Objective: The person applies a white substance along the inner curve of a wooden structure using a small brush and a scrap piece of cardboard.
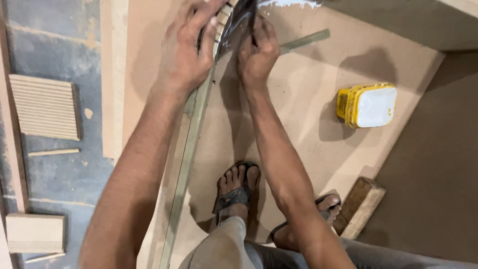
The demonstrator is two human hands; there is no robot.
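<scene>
Fibreboard floor (308, 139): hands curled (both gripping), left (186, 50), right (258, 55), on strip (191, 144).

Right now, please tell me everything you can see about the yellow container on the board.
The yellow container is a small box-like tub with rounded corners, plastic by its look. Its yellow rim and ribbed side frame a white face that is turned up toward the camera; whether that face is a lid or what fills it cannot be told. It rests slightly turned on the tan board, right of both hands, and casts a shadow to its left. Nothing else touches it.
</scene>
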